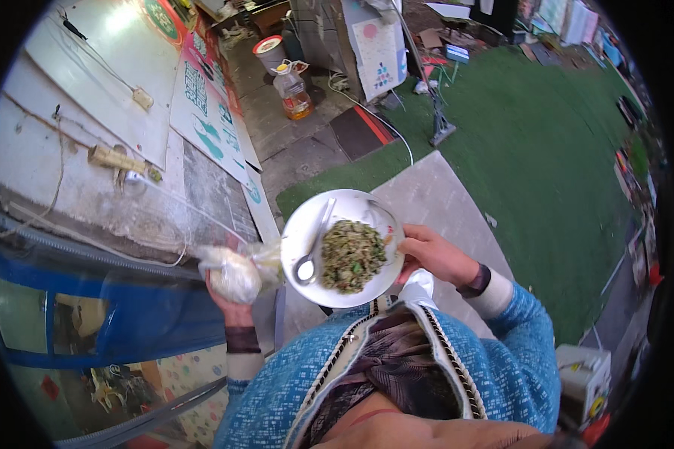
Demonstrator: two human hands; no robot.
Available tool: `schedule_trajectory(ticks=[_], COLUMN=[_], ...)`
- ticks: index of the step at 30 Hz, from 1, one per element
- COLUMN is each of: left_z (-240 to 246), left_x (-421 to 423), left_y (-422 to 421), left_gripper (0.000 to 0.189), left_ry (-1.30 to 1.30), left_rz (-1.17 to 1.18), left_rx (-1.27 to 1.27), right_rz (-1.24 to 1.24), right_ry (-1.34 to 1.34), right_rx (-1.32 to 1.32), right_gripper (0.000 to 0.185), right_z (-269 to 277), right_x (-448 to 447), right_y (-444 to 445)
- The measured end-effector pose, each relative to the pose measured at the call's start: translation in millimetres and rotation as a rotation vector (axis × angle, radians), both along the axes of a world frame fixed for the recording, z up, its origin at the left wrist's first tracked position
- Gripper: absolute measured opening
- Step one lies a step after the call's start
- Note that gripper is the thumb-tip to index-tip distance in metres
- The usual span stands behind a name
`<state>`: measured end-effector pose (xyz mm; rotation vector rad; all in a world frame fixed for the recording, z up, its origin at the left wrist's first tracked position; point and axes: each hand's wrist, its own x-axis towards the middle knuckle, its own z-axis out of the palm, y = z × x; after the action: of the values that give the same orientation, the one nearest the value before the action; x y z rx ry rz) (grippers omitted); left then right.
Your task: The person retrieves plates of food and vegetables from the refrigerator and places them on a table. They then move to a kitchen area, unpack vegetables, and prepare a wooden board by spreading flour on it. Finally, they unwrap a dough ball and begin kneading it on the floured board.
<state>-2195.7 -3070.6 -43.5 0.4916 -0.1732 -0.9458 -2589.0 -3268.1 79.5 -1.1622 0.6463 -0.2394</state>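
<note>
In my right hand point(435, 255) is the rim of a white plate point(303, 224), gripped at its right side. A mound of finely chopped green and pale filling point(354, 256) lies on the plate, and a metal spoon point(316, 241) rests to the left of it. My left hand point(233, 308) holds a clear plastic bag point(235, 275) with something whitish inside, from below. The bag's gathered end reaches to the plate's left edge. Whether it touches the plate I cannot tell.
Boards and a wall with hanging cords point(115, 160) stand on the left, above a blue-framed window point(45, 314). Ahead, an oil jug point(293, 92) stands by a lidded bucket point(269, 53). A floor squeegee or mop head point(442, 132) rests on green carpet point(517, 146). A pale box point(584, 376) is at lower right.
</note>
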Motion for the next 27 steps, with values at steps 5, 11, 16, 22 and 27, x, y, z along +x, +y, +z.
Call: schedule_trajectory(ticks=[5, 11, 16, 22, 27], left_z=[-16.5, -1.9, 1.8, 38.7, 93.8], left_x=[-2.9, 13.6, 76.3, 181.2, 272.7], left_y=[-33.5, -118.4, -215.1, -375.8, -495.9], left_gripper=[0.053, 0.055, 0.060, 0.058, 0.059], left_ry=[0.130, 0.124, 0.137, 0.053, 0.225], left_rz=[0.212, 0.297, 0.365, 0.237, 0.069], left_rx=[0.142, 0.167, 0.188, 0.229, 0.060], right_rz=[-0.116, -0.123, -0.167, -0.283, -0.348], right_ry=[0.034, 0.034, -0.027, -0.016, -0.067], right_rx=[-0.072, -0.030, 0.035, -0.005, 0.012], right_gripper=[0.036, 0.035, 0.032, 0.034, 0.036], right_z=[-37.6, -72.2, -94.9, -69.2, -52.2], right_x=[8.9, 94.8, 196.1, 313.1, 400.2], right_y=[-130.6, -275.1, -369.4, -487.6, -570.9])
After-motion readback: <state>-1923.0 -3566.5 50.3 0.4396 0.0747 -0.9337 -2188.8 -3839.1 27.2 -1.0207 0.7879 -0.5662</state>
